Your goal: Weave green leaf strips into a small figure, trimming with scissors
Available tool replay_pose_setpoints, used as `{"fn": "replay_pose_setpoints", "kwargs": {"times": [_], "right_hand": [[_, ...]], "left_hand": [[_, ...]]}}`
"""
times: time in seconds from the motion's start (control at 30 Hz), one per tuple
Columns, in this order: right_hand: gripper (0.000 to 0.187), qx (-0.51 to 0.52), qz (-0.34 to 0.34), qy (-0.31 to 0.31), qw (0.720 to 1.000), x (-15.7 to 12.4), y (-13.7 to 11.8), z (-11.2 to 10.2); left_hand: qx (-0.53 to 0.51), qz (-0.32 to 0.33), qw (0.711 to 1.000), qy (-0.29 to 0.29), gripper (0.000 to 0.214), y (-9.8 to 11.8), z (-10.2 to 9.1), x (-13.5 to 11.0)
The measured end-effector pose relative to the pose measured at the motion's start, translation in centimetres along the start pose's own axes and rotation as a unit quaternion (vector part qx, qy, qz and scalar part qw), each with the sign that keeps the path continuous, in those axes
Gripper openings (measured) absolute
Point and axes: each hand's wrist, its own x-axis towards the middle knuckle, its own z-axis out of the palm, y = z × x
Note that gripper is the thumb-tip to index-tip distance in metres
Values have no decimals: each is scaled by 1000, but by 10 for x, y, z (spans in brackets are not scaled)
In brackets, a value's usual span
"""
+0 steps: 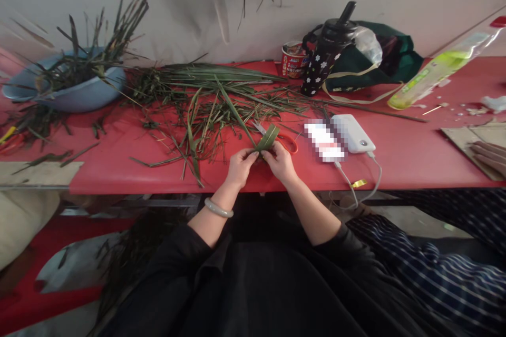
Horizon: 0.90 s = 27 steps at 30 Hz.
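My left hand (240, 165) and my right hand (281, 162) meet at the front edge of the red table (411, 158). Both pinch a folded green leaf strip (268, 138) whose long end runs up and left across the table. A pale bangle (218, 208) circles my left wrist. Red-handled scissors (289, 142) lie just behind my right hand. A heap of loose green leaves (205, 95) spreads over the table behind my hands.
A blue basin (67, 92) full of leaf stalks stands far left. A black flowered bottle (326, 52), a red cup (291, 60), a green bag (391, 60), a white power bank (353, 133) with cable lie right. Another person's hand (490, 155) rests far right.
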Motion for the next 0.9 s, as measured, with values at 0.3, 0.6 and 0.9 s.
{"fn": "replay_pose_setpoints", "kwargs": {"times": [0.3,0.6,0.9], "right_hand": [[81,-19,34,27,999,1,1,4],[36,-133,-57,12,989,-5,-5,3],[35,-158,-76,-9,984,-3,-4,4]], "left_hand": [[-3,-5,1000,18,18,1,1,-1],[-20,12,998,57,18,-6,0,3],[-11,31,999,21,24,-5,-2,1]]}}
